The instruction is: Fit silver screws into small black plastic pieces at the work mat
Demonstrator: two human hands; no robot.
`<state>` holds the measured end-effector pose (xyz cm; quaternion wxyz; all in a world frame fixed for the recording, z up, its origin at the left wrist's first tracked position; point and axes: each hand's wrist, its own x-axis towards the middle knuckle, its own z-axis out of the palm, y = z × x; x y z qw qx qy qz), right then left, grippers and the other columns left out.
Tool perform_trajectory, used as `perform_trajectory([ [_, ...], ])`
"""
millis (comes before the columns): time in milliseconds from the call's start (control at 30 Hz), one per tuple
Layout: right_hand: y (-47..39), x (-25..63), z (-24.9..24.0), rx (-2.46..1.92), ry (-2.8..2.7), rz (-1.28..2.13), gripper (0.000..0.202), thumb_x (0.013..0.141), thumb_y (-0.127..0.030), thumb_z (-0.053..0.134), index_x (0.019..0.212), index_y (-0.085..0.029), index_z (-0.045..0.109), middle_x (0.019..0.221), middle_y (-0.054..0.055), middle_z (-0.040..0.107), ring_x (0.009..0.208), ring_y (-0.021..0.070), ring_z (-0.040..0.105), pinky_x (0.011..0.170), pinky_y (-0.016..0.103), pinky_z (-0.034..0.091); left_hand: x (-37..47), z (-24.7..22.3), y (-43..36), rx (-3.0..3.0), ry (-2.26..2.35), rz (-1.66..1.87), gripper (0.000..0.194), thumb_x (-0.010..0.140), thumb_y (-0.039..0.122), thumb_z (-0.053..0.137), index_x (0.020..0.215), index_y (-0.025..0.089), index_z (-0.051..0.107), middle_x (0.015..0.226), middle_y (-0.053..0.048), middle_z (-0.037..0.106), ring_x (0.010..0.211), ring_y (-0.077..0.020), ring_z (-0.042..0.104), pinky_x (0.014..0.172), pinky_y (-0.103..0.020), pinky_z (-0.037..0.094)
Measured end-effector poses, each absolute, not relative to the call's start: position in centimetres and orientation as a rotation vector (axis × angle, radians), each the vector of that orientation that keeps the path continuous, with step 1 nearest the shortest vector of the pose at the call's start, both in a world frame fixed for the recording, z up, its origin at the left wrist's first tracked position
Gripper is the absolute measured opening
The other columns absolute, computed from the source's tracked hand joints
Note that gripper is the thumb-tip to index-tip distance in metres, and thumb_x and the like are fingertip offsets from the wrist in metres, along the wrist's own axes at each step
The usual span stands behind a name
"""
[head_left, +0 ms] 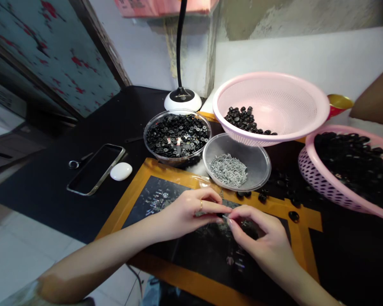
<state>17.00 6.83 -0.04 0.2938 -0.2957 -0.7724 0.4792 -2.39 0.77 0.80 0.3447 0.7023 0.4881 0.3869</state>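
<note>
Above the taped black mat, my left hand [191,212] is closed in a pinch, a gold ring on one finger. A small black piece [221,215] shows partly between its fingertips; the rest is covered by the fingers. My right hand [263,233] meets it from the right, thumb and forefinger pinched on a small silver screw [225,217] against the black piece. Just behind the hands stands a clear bowl [261,170] holding many silver screws [228,169]. Left of that, another clear bowl [150,155] is full of black discs with centre holes [178,131].
A pink colander [290,97] with black knobs [242,120] stands behind the screw bowl. At right, a pink basket [328,180] is heaped with black parts. Loose black pieces [263,196] lie nearby. Left are a phone [95,170], a white oval object [121,171] and a lamp base [182,100].
</note>
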Motion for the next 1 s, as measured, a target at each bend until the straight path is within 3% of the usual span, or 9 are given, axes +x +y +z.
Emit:
perform_trajectory([
  [200, 6.9, 17.1, 0.2, -0.757, -2.169, 1.286, 0.006, 0.079, -0.016, 0.059, 0.077, -0.020, 0.063, 0.067, -0.001, 0.063, 0.058, 0.0131, 0.059, 0.056, 0.024, 0.049, -2.3, 0.6, 0.7, 1.799, 1.217, 1.106, 0.015, 0.078, 0.018, 0.068, 0.090, 0.010, 0.067, 0.090, -0.009, 0.071, 0.085, -0.0160, 0.067, 0.077, -0.024, 0.054],
  [500, 6.6, 17.2, 0.0, -0.737, -2.232, 1.214, 0.007, 0.079, -0.014, 0.058, 0.076, -0.019, 0.061, 0.066, -0.001, 0.059, 0.057, 0.0128, 0.055, 0.055, 0.025, 0.045, -2.2, 0.4, 0.7, 1.997, 1.212, 1.085, 0.015, 0.078, 0.016, 0.068, 0.090, 0.008, 0.070, 0.087, -0.012, 0.070, 0.078, -0.0147, 0.067, 0.072, -0.022, 0.055],
  [633, 6.9, 17.3, 0.0, -0.767, -2.228, 1.341, 0.006, 0.082, -0.018, 0.058, 0.079, -0.019, 0.063, 0.069, 0.000, 0.063, 0.060, 0.0137, 0.058, 0.058, 0.025, 0.047, -2.1, 0.4, 0.6, 1.972, 1.207, 1.130, 0.012, 0.077, 0.016, 0.068, 0.088, 0.010, 0.071, 0.085, -0.010, 0.071, 0.076, -0.0142, 0.068, 0.071, -0.022, 0.055],
  [833, 7.1, 17.4, 0.3, -0.885, -2.142, 1.526, 0.009, 0.084, -0.026, 0.061, 0.083, -0.020, 0.067, 0.078, 0.001, 0.070, 0.072, 0.0166, 0.066, 0.066, 0.026, 0.051, -2.0, 0.4, 0.9, 1.616, 1.204, 1.229, 0.012, 0.069, 0.013, 0.075, 0.081, 0.010, 0.071, 0.084, -0.009, 0.071, 0.077, -0.0146, 0.067, 0.070, -0.022, 0.056],
  [1000, 8.7, 18.0, 1.0, -1.007, -2.054, 1.239, 0.010, 0.083, -0.029, 0.061, 0.082, -0.021, 0.065, 0.072, 0.000, 0.067, 0.063, 0.0154, 0.063, 0.058, 0.025, 0.050, -1.9, 0.0, 1.1, 1.108, 1.177, 1.183, 0.016, 0.066, 0.009, 0.076, 0.080, 0.013, 0.072, 0.087, -0.005, 0.071, 0.082, -0.0126, 0.066, 0.074, -0.021, 0.055],
])
